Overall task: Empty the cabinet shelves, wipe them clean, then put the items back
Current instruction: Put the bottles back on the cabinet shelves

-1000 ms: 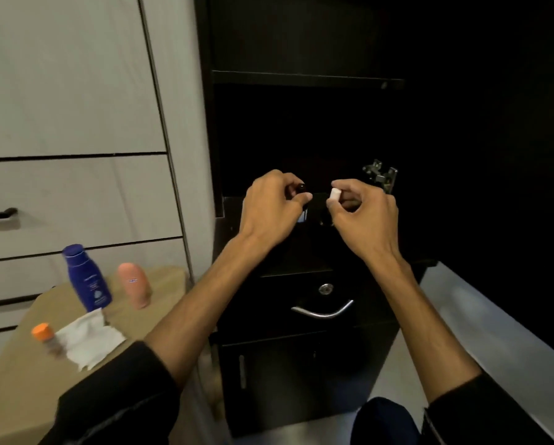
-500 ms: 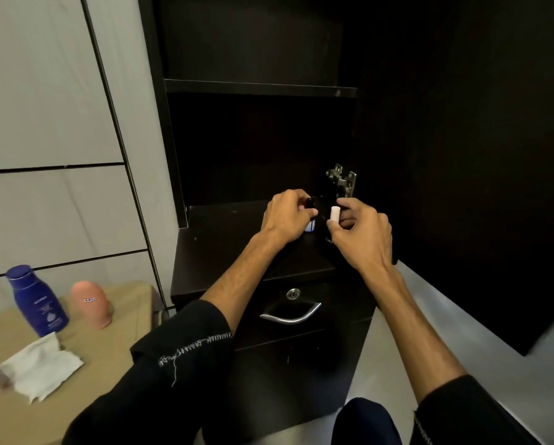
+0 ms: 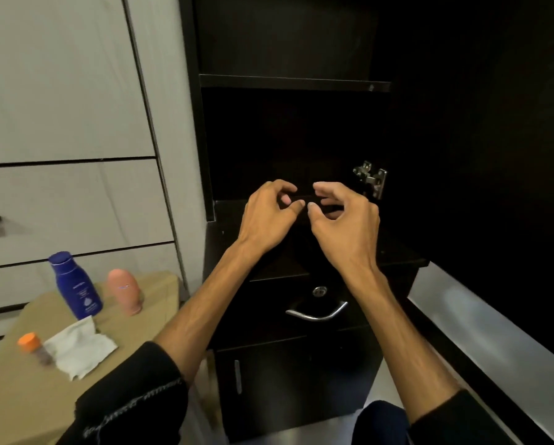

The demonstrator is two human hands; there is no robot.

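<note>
1. The left hand (image 3: pixel 266 216) hovers over the lower shelf (image 3: pixel 234 226) of the dark cabinet (image 3: pixel 288 43), fingers loosely curled, nothing visible in its grip.
2. The right hand (image 3: pixel 343 226) is just beside it on the right, thumb tips nearly touching, fingers also loosely curled and holding nothing that can be seen.
3. The shelf under the hands is very dark; whether anything lies on it cannot be told.
4. An upper shelf (image 3: pixel 295 81) sits farther up, also dark.
5. A metal hinge (image 3: pixel 370 178) shows just right of the right hand.
6. Below the shelf is a drawer with a curved handle (image 3: pixel 317 313).
7. On the tan table (image 3: pixel 22 409) at left stand a blue bottle (image 3: pixel 75 285) and a pink bottle (image 3: pixel 124 290), near each other.
8. Nearer lie a white cloth (image 3: pixel 78 350) and, touching its left edge, an orange-capped vial (image 3: pixel 33 346).
</note>
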